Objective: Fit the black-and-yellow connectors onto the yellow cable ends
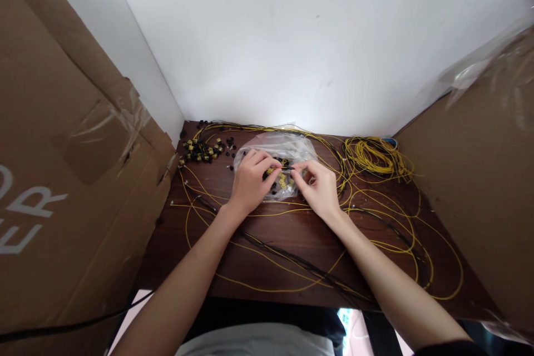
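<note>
My left hand and my right hand meet over a clear plastic bag of small black and yellow parts on a dark wooden table. Between the fingertips of both hands I pinch a small black and yellow connector on a thin wire. The bag lies under and behind my fingers, partly hidden by them.
A heap of black and yellow connectors lies at the back left. A coil of yellow wire sits at the back right. Loose yellow and black wires loop across the table. Cardboard boxes stand on both sides, a white wall behind.
</note>
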Motion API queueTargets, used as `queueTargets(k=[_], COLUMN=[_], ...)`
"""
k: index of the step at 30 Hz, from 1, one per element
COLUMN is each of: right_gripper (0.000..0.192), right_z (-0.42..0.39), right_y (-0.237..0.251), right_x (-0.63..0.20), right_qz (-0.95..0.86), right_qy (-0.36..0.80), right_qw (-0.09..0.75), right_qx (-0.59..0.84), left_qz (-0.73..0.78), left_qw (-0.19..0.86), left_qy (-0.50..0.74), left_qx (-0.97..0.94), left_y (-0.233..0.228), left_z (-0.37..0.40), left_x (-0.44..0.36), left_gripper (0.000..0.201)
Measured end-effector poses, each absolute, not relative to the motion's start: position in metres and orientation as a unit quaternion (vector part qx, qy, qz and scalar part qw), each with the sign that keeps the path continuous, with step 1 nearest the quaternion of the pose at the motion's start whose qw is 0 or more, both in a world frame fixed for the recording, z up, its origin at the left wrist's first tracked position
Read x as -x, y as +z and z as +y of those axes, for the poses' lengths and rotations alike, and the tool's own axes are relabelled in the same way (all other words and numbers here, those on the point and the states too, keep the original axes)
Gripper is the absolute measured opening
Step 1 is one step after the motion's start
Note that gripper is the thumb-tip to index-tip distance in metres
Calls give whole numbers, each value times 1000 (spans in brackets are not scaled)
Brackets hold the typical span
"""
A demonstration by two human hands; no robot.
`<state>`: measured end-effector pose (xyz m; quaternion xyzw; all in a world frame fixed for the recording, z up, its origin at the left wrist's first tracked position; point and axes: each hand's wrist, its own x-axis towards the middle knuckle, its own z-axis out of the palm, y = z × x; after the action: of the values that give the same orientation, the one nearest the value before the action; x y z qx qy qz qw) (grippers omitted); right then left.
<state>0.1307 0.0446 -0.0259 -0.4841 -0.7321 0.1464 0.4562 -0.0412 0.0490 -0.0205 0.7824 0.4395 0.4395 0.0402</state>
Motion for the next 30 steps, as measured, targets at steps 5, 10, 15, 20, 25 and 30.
queueTargets(k=[5,10,15,20,25,30], right_gripper=[12,13,13,13,12,12], right_z=[44,43,44,44,43,45], right_y=[-25,-26,-25,-25,-26,-26], right_x=[-130,-129,-131,-130,-129,-131], right_qz=[-736,-742,-733,-738,-743,-735], right_qy=[158,161,150,159,162,146], right_qw=[451,445,453,450,442,458], right_qx=[480,475,485,477,475,478], left_qz=[439,438,438,436,437,438], left_qw=[39,47,40,35,45,40], left_qy=[439,435,444,444,432,443], left_qx=[-783,-785,-781,-782,-787,-781], left_y=[-20,-21,-20,-20,-21,-20], left_z=[49,49,50,49,48,49], left_x=[41,41,41,41,40,41], left_gripper=[10,10,9,10,11,10])
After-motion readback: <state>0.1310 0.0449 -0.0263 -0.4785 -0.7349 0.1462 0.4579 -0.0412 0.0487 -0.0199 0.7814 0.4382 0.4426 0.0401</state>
